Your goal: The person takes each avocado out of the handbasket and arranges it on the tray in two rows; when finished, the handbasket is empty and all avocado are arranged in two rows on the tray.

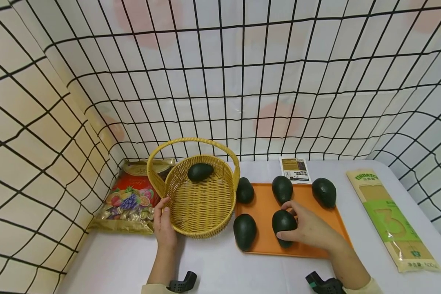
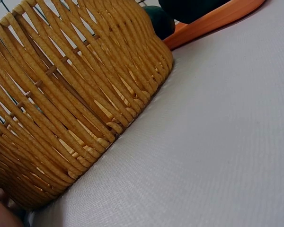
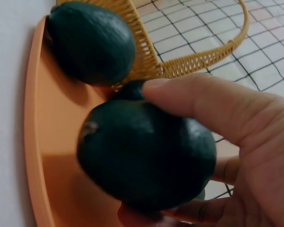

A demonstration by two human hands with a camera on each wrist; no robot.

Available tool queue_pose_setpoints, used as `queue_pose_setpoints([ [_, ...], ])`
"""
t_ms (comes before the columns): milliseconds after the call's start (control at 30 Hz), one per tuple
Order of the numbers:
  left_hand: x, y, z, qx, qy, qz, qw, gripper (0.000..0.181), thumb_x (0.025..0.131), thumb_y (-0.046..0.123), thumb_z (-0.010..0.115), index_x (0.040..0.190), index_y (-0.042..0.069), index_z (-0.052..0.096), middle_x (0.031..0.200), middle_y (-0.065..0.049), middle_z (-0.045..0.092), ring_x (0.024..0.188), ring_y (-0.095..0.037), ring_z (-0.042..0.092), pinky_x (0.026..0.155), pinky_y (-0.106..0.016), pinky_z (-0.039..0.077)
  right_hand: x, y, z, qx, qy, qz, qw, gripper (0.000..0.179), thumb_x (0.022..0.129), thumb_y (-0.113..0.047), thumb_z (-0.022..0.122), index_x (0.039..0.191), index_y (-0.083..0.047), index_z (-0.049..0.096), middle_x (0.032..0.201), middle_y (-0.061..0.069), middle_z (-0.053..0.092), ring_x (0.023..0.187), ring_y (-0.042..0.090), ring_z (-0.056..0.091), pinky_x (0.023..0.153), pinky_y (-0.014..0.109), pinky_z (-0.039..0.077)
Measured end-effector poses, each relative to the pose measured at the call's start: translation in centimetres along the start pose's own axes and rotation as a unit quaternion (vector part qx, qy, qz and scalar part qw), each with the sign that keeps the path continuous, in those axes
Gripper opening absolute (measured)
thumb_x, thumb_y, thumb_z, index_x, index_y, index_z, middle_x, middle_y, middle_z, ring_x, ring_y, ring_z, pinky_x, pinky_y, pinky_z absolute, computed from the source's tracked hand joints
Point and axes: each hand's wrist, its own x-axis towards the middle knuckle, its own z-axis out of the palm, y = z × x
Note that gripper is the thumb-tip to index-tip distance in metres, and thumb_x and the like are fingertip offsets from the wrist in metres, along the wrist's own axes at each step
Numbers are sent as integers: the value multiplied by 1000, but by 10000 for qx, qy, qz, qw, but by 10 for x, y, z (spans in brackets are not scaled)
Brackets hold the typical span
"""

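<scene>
Right of the frame's centre in the head view, the right hand has its fingers clamped on an avocado at the orange tray; only its wrist view shows the pale stem spot. At left of centre, the left hand touches the wicker basket, fingers possibly curled, I cannot tell. Its wrist view alone shows the basket's base meeting the worktop.

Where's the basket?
Head view, left of centre: the basket stands between the red bag and the orange tray, with the left hand at its left side.
</scene>
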Motion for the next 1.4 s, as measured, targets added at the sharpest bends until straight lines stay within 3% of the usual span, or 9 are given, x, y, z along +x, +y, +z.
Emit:
queue_pose_setpoints([
  [167, -1, 2, 0, 208, 59, -4, 9998, 40, 110, 18, 32, 139, 0, 51, 152, -9, 48, 135, -9, 41, 104, -14, 32, -1, 6, -3, -80, -87, 62, 9999, 79, 74, -40, 89, 137, -16, 49, 120, 13, 60, 102, 26, 58, 81, 38, 51],
  [500, -1, 0, 0, 63, 51, 145, 9999, 39, 110, 16, 32, 139, 0, 52, 151, -12, 48, 133, -8, 44, 103, -12, 34, 3, 16, -8, -107, -325, 218, 9992, 76, 75, -40, 88, 138, -19, 50, 120, 14, 61, 101, 26, 58, 80, 41, 50],
  [767, -2, 1, -1, 93, 30, -60, 9999, 39, 110, 17, 31, 140, 1, 51, 154, -10, 44, 138, -10, 40, 103, -11, 32, 1, 14, -5, -103, -549, 273, 9981, 73, 75, -43, 88, 135, -21, 53, 112, 10, 62, 96, 25, 57, 78, 39, 48],
  [933, -1, 1, 0, 30, 14, -46, 10000, 39, 110, 17, 31, 140, 2, 51, 153, -10, 45, 139, -20, 40, 105, -18, 34, 0, 13, -5, -69, -584, 240, 9980, 73, 75, -42, 88, 135, -21, 52, 112, 10, 61, 96, 25, 57, 78, 39, 47],
  [1100, -1, 2, 0, -11, 20, -59, 10000, 39, 110, 17, 31, 140, 2, 51, 153, -8, 46, 139, -19, 40, 106, -21, 34, 0, 16, -8, 4, -682, 211, 9974, 71, 75, -40, 89, 133, -20, 52, 111, 10, 61, 97, 24, 57, 80, 39, 48],
  [1400, -2, 2, -1, 25, 3, -114, 9999, 39, 110, 19, 31, 140, 4, 51, 155, -6, 45, 141, -20, 38, 105, -16, 33, -1, 16, -9, 156, -800, 323, 9962, 70, 75, -38, 89, 132, -20, 53, 119, 11, 61, 103, 27, 57, 86, 47, 51],
])
